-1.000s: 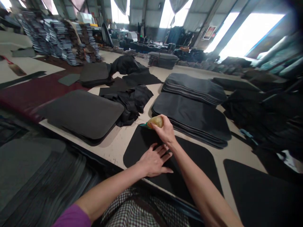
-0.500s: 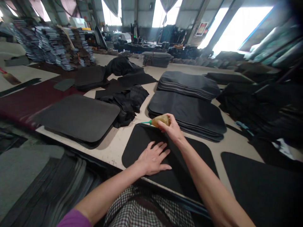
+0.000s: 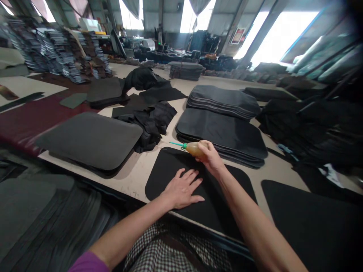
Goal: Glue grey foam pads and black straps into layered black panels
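A black rounded sheet (image 3: pixel 161 170) lies on the pale table at its near edge. Flat on this sheet rests my left hand (image 3: pixel 183 189), its fingers spread and holding nothing. My right hand (image 3: pixel 210 156) is closed around a squeeze bottle (image 3: pixel 194 149) of yellowish-brown contents, just above the sheet's far edge. The bottle's thin green nozzle points left, past the far left corner of the sheet. Behind my right hand stands a stack of black rounded pieces (image 3: pixel 221 128).
A grey-black stack (image 3: pixel 93 139) lies to the left, with crumpled black material (image 3: pixel 150 121) beside it. Another black sheet (image 3: pixel 306 211) is at the right. Below the table's left edge are piled dark sheets (image 3: pixel 56 223). More stacks stand farther back.
My right hand and the bottle have shifted slightly right and down, and the nozzle now shows farther above the sheet's edge. My left hand stays flat on the sheet.
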Demonstrator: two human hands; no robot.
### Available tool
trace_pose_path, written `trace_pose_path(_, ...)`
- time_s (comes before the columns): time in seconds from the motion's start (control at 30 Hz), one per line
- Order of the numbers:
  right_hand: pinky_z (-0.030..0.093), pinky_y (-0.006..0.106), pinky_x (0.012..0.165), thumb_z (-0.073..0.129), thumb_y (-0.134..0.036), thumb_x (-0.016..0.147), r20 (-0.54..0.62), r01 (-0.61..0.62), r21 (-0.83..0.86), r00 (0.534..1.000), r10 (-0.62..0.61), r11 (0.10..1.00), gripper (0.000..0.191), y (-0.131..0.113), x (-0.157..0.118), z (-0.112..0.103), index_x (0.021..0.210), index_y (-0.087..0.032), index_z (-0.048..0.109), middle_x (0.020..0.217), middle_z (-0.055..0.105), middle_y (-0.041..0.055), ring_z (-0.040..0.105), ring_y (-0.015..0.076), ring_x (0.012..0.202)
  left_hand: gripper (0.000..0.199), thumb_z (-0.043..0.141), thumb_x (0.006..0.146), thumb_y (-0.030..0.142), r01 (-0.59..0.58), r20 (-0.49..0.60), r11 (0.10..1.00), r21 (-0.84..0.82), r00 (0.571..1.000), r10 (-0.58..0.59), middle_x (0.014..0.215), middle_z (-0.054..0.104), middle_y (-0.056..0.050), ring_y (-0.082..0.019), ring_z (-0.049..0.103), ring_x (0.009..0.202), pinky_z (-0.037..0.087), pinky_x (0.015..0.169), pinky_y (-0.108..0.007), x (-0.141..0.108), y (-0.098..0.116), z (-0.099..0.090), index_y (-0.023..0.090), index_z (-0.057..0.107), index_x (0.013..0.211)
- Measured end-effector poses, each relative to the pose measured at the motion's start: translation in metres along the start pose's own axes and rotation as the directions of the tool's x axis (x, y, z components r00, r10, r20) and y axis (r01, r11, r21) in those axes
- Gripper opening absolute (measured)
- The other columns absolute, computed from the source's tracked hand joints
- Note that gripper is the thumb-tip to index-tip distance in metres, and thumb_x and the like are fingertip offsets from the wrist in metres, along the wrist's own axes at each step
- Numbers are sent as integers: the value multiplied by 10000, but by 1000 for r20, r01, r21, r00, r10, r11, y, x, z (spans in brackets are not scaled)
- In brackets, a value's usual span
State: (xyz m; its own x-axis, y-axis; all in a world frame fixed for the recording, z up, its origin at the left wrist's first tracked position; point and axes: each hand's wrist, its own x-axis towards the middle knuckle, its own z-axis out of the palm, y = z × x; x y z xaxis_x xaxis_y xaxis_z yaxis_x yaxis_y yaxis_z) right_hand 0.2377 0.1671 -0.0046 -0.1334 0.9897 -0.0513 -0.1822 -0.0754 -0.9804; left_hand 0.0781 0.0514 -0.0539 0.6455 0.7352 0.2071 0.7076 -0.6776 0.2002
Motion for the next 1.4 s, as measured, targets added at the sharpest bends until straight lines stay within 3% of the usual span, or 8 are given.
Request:
trace_pose_path(0.17, 541, 287, 537, 856, -563, 693, -72, 157, -291, 980, -185, 944, 693, 9, 13, 10, 1227, -254, 540, 1147, 637, 58, 640, 266, 984, 732, 219, 1016, 677, 3, -2, 1000, 3, 1000, -3, 1660, 355, -114, -264, 261, 1553, 205, 1249, -505, -1, 0, -3, 212, 394, 1554)
trace_pose_path(0.23, 604, 379, 727, 874, -557, 669, -71, 176, -348, 975, -213, 921, 772, 8, 16, 12, 1280, -233, 530, 1217, 645, 90, 635, 297, 1093, 739, 213, 1014, 682, 3, -1, 1000, -2, 1000, -3, 1653, 367, -118, -266, 266, 1551, 207, 1249, -505, -1, -1, -3, 208, 404, 1548)
trace_pose_path(0.37, 502, 470, 1059, 916, -530, 618, -43, 195, -451, 970, -240, 871, 766, 6, 19, 17, 1228, -203, 587, 1203, 684, 100, 646, 300, 1142, 747, 206, 1013, 684, 1, -7, 1000, -16, 1000, -1, 1645, 380, -125, -268, 270, 1549, 215, 1246, -508, -1, -2, -2, 196, 408, 1542)
trace_pose_path(0.6, 558, 427, 876, 851, -619, 669, -54, 122, -583, 981, -188, 803, 596, -5, 23, 19, 1071, -222, 662, 998, 708, 41, 664, 271, 945, 739, 211, 1016, 677, 0, -25, 1000, -7, 1000, 0, 1645, 379, -130, -270, 278, 1544, 224, 1241, -511, -2, -2, -1, 195, 422, 1534)
trace_pose_path(0.77, 525, 325, 546, 799, -621, 691, -191, 3, -468, 976, -104, 884, 473, -10, 29, 24, 822, -216, 593, 836, 631, 40, 630, 247, 779, 738, 221, 1015, 679, 3, -21, 1000, -7, 1000, -3, 1652, 367, -128, -270, 272, 1548, 218, 1243, -509, -2, -2, -1, 196, 426, 1533)
trace_pose_path(0.97, 518, 266, 475, 728, -511, 711, -192, -30, -227, 981, -15, 973, 503, -4, 29, 33, 1103, -238, 568, 1065, 634, 58, 664, 250, 903, 728, 228, 1019, 669, -4, -28, 1000, -7, 1000, 3, 1645, 379, -128, -268, 265, 1551, 205, 1246, -504, -2, -2, -1, 195, 417, 1538)
trace_pose_path(1.2, 552, 256, 550, 844, -478, 688, -57, -143, 41, 988, 146, 989, 507, -10, 25, 34, 1087, -270, 609, 1124, 667, 50, 669, 256, 1010, 726, 223, 1019, 669, -8, -27, 1000, 4, 1000, 8, 1642, 385, -127, -266, 280, 1545, 212, 1240, -502, -3, -2, -1, 196, 420, 1532)
trace_pose_path(1.4, 619, 345, 791, 924, -164, 509, 81, -90, 84, 993, 83, 992, 750, -15, 15, 26, 1158, -260, 561, 1208, 680, 61, 677, 260, 1092, 725, 223, 1020, 667, -7, -27, 1000, 14, 1000, 7, 1640, 389, -127, -268, 282, 1543, 210, 1240, -502, -2, -2, -2, 195, 421, 1533)
